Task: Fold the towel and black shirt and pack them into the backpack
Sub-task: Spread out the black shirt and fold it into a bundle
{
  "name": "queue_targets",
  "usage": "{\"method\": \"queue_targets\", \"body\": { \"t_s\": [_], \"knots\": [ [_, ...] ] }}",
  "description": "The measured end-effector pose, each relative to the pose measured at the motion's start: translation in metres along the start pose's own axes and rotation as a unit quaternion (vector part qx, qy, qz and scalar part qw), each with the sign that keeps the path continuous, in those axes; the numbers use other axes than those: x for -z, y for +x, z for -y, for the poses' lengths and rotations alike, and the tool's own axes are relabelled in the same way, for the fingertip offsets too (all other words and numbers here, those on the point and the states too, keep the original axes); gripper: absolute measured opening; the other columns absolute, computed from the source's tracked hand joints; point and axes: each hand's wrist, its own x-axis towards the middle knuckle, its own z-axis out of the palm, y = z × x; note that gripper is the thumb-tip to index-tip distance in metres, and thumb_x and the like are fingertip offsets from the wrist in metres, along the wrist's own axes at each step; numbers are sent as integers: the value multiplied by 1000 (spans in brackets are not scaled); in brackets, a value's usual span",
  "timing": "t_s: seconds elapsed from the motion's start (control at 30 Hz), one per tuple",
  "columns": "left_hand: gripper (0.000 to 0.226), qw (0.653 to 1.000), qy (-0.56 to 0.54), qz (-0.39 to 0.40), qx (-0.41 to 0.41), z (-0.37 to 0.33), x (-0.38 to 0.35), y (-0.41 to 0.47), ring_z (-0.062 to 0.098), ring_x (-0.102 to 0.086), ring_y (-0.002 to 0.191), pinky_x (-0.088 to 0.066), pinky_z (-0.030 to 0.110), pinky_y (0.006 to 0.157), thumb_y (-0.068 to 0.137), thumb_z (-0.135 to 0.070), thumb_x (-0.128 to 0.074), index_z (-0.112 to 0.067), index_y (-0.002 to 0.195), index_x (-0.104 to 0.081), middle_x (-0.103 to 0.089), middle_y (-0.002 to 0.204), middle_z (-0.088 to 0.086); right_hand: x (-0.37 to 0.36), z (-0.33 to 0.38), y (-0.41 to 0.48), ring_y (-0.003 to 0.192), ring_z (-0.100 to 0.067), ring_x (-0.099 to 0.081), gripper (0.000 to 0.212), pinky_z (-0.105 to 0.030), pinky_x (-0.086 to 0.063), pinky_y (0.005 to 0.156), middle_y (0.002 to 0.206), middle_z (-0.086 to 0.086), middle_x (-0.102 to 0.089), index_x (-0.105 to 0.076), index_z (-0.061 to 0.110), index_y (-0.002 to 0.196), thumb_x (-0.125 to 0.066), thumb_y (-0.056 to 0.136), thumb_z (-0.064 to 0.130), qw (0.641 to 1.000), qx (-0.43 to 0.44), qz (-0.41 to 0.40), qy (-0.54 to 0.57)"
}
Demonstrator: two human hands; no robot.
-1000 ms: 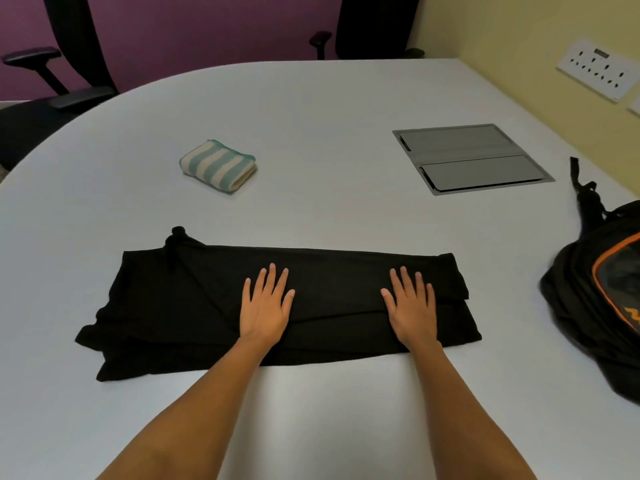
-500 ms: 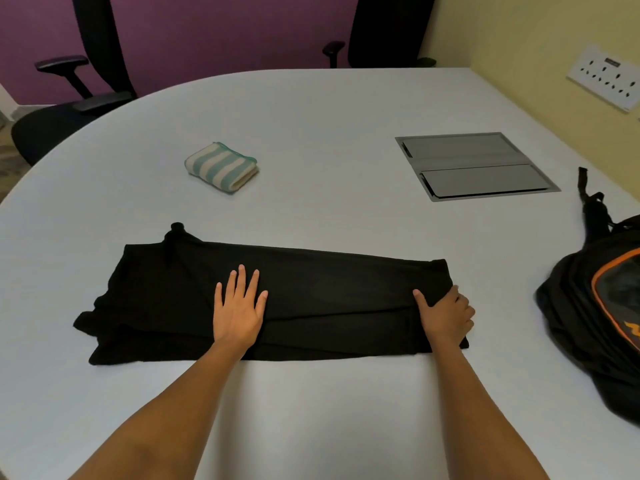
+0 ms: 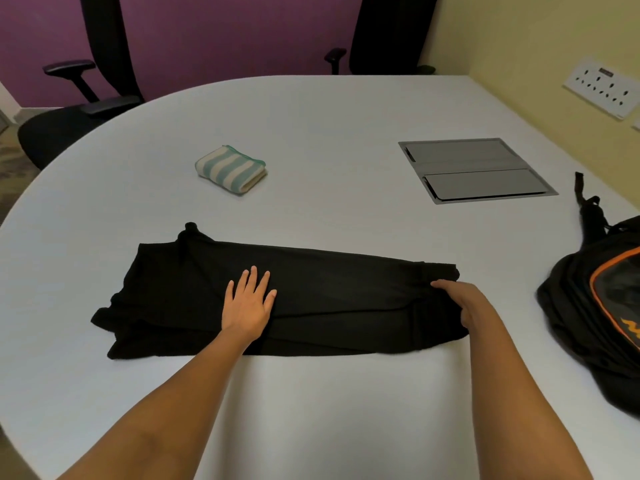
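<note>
The black shirt (image 3: 346, 292) lies on the white table (image 3: 329, 140) as a long folded strip running left to right. My left hand (image 3: 248, 303) rests flat on its middle-left part, fingers spread. My right hand (image 3: 460, 299) grips the shirt's right end, with fingers curled under the cloth. A folded green-and-white striped towel (image 3: 231, 169) sits farther back on the table, apart from both hands. The black backpack with orange trim (image 3: 602, 306) lies at the right edge of the table.
A grey cable-box lid (image 3: 474, 169) is set into the table at the back right. Black office chairs (image 3: 79, 109) stand behind the table's far edge. A wall socket panel (image 3: 602, 88) is on the yellow wall at right.
My right hand slid from lying flat on the shirt to its right end and closed on the cloth. My left hand shifted slightly left and stays flat.
</note>
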Motion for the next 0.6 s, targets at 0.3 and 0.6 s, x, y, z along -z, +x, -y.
{"method": "queue_targets", "body": {
  "t_s": [0.3, 0.6],
  "knots": [
    [49, 980, -184, -75, -9, 4, 43, 9, 19, -20, 145, -15, 40, 119, 102, -39, -26, -19, 146, -33, -27, 155, 5, -35, 63, -93, 115, -35, -50, 64, -36, -42, 83, 134, -20, -47, -26, 9, 145, -57, 89, 9, 981, 184, 28, -52],
    [47, 856, -506, -99, 29, 35, 125, 13, 14, -35, 137, -24, 27, 111, 102, -39, -30, -18, 142, -43, -42, 147, 0, -219, 85, -183, 110, -29, -54, 45, -35, -47, 87, 126, -12, -48, -39, 13, 126, -59, 86, 16, 922, 348, 74, -152]
  ]
}}
